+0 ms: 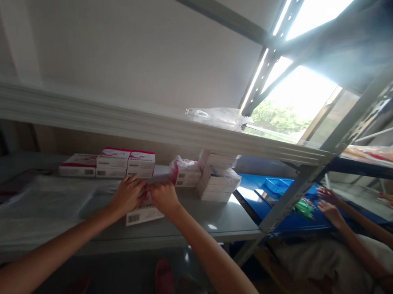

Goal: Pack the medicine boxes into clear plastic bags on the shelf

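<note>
My left hand (129, 195) and my right hand (165, 197) meet over a small white-and-red carton (144, 215) on the grey shelf (190, 214). The fingers of both hands are curled in at the carton's upper part. My hands cover most of its top, so the exact grip is hidden. Just behind them, similar cartons (140, 163) stand stacked in a row. To the right of my right hand sits a carton in clear plastic (186, 173), beside a taller stack of white boxes (217, 181).
Clear plastic sheeting (47, 205) lies on the shelf at left. A plastic bag (214, 116) rests on the upper shelf beam. Metal rack posts (295, 189) rise at right. Beyond them, another person's hands (329, 203) work near green packets (305, 208) on a blue surface.
</note>
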A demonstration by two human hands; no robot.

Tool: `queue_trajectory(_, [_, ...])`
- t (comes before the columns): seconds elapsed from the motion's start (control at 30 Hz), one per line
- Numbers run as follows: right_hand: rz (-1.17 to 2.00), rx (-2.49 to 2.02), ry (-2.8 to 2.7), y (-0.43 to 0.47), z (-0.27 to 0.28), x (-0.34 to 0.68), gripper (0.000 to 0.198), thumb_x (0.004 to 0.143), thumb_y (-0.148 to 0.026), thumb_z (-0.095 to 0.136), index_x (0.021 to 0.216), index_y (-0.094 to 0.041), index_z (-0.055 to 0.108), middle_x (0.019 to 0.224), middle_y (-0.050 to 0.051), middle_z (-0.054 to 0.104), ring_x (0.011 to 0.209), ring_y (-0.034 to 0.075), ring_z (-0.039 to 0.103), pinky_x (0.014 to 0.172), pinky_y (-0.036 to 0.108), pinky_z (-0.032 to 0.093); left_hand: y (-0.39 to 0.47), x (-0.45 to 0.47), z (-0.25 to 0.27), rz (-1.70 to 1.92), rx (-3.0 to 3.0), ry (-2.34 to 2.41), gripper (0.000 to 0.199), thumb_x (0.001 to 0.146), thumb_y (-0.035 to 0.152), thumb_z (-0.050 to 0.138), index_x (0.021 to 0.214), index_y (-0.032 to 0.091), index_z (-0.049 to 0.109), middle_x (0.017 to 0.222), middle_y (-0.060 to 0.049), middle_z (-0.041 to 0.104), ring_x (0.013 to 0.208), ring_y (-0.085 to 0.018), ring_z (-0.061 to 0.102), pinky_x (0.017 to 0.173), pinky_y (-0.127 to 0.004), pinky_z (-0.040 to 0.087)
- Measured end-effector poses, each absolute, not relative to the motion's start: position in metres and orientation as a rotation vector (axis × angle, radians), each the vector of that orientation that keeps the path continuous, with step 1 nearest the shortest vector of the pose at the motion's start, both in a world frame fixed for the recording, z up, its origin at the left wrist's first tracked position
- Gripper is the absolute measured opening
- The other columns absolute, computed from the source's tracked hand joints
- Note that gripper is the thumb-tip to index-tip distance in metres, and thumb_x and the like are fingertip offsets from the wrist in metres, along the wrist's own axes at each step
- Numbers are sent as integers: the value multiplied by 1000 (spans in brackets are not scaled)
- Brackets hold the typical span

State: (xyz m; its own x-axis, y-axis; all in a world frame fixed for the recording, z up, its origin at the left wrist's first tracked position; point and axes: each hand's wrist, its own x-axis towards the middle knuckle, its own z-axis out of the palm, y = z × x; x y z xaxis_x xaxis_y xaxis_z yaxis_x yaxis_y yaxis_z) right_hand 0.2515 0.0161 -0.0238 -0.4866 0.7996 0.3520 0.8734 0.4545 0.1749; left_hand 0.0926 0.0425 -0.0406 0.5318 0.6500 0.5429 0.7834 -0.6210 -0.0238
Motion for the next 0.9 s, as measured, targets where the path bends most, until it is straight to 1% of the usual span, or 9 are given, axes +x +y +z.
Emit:
queue_trajectory(0.13, [-239, -1472, -2381, 9, -36, 248, 22, 93, -25, 47, 104, -24, 66, 98, 3, 68, 88, 17, 64, 75, 25, 44, 29, 76, -53, -739, -2507, -1221, 18, 78, 17, 56, 94, 17, 63, 96, -11, 65, 101, -30, 54, 85, -41, 40])
queue_trajectory(0.3, [80, -1454, -2189, 13, -47, 270, 26, 87, -25, 57, 111, -27, 64, 105, 1, 65, 94, 14, 60, 81, 22, 42, 22, 55, -60, -854, -2522, -1361, 43, 79, 10, 43, 120, 16, 57, 116, -11, 62, 108, -27, 54, 92, -41, 41])
queue_trajectory(0.37, [200, -1433, -1987, 18, -56, 282, 24, 82, -22, 57, 105, -23, 66, 93, 1, 66, 82, 14, 59, 74, 23, 41, 20, 44, -65, -937, -2549, -1436, 39, 80, 14, 43, 114, 17, 61, 113, -10, 65, 107, -27, 56, 94, -41, 41])
queue_trajectory(0.43, [331, -1383, -1753, 25, -66, 293, 16, 79, -23, 56, 87, -18, 68, 72, -1, 61, 65, 13, 53, 64, 23, 39, 19, 33, -70, -1089, -2572, -1548, 32, 80, 20, 44, 103, 19, 65, 107, -9, 68, 105, -26, 58, 94, -39, 41])
queue_trajectory(0.5, [421, -1331, -1598, 29, -74, 301, 18, 77, -29, 53, 72, -16, 65, 60, -2, 54, 57, 12, 46, 58, 22, 36, 20, 23, -72, -1343, -2573, -1679, 26, 78, 27, 46, 92, 19, 67, 100, -7, 70, 99, -25, 61, 91, -37, 44])
queue_trajectory(0.63, [577, -1181, -1453, 24, -79, 306, 27, 73, -39, 53, 73, -15, 65, 63, -1, 57, 59, 12, 47, 57, 23, 37, 22, 3, -66, -1861, -2549, -1755, 24, 76, 34, 42, 70, 19, 59, 79, -4, 68, 83, -22, 64, 81, -33, 47])
queue_trajectory(0.7, [655, -1128, -1390, 17, -78, 305, 30, 70, -43, 56, 74, -15, 65, 64, 0, 58, 60, 13, 49, 57, 23, 38, 20, -3, -59, -1967, -2567, -1722, 23, 77, 35, 41, 69, 19, 56, 75, -4, 66, 82, -21, 63, 82, -33, 47])
queue_trajectory(0.8, [698, -1133, -1360, 6, -76, 301, 33, 70, -46, 56, 78, -16, 65, 70, 2, 62, 62, 14, 52, 56, 23, 38, 8, -1, -48, -1869, -2692, -1529, 29, 79, 36, 49, 101, 19, 56, 102, -6, 65, 102, -22, 59, 91, -35, 44])
queue_trajectory(0.9, [721, -1158, -1389, 0, -71, 298, 35, 71, -47, 54, 82, -16, 65, 79, 4, 64, 67, 15, 55, 58, 23, 40, -7, 13, -36, -1374, -2905, -1311, 65, 77, 35, 61, 135, 21, 35, 117, -8, 61, 108, -21, 56, 96, -36, 39])
